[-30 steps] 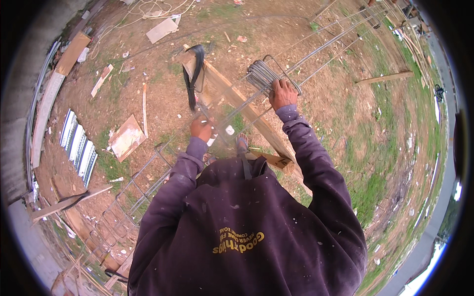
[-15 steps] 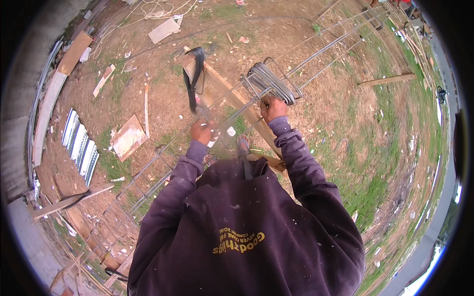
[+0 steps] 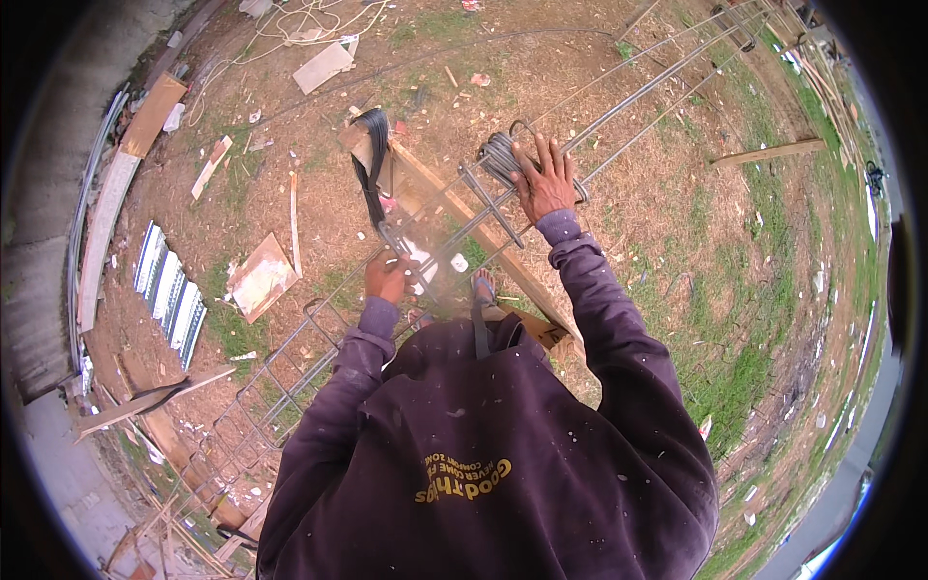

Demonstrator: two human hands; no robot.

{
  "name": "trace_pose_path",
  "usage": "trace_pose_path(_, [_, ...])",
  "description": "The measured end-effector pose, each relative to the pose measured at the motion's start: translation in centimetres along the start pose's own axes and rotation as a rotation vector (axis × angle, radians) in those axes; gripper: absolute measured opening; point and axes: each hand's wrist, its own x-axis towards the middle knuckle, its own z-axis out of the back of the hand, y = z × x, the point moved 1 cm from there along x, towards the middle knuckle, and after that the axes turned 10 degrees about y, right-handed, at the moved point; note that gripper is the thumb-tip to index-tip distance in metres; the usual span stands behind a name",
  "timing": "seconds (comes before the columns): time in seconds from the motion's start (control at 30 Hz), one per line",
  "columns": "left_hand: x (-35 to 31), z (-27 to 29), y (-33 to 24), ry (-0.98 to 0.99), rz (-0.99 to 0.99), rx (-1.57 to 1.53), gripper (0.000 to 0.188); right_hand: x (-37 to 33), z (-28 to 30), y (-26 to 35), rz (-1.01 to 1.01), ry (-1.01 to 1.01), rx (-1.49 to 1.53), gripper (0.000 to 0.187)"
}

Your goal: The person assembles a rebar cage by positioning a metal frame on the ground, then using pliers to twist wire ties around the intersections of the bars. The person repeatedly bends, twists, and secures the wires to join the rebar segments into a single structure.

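Long steel reinforcing bars run diagonally from upper right to lower left, with bent wire stirrups around them. My right hand lies with its fingers spread across a tight bundle of stirrups on the bars. One loose stirrup stands apart, just left of that bundle. My left hand is closed at another stirrup farther down the bars; its fingertips are partly hidden. Black tie wire strands hang over the end of a wooden support near my left hand.
A wooden beam passes under the bars toward my foot. More stirrups are spaced along the bars at lower left. A board, a corrugated metal sheet and a plank lie on the littered ground.
My right hand has let go near the bars and moved up onto the stirrup bundle, fingers spread. A loose stirrup now shows apart from the bundle. My left hand has shifted slightly down and left.
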Motion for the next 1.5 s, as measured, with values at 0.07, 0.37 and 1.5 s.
trace_pose_path(0.07, [-0.1,-0.1,0.0,0.000,-0.006,-0.032,0.029,0.5,-0.7,-1.0,0.017,0.062,-0.042,0.047])
trace_pose_path(0.37, [-0.7,-0.4,0.3,-0.152,-0.004,0.037,0.041,8.1,-1.1,-16.9,-0.109,0.000,-0.051,0.049])
trace_pose_path(1.5, [-21.4,-15.3,14.0,0.244,-0.701,0.572,0.024,-86.8,-11.4,12.4,-1.601,0.833,1.188,0.036])
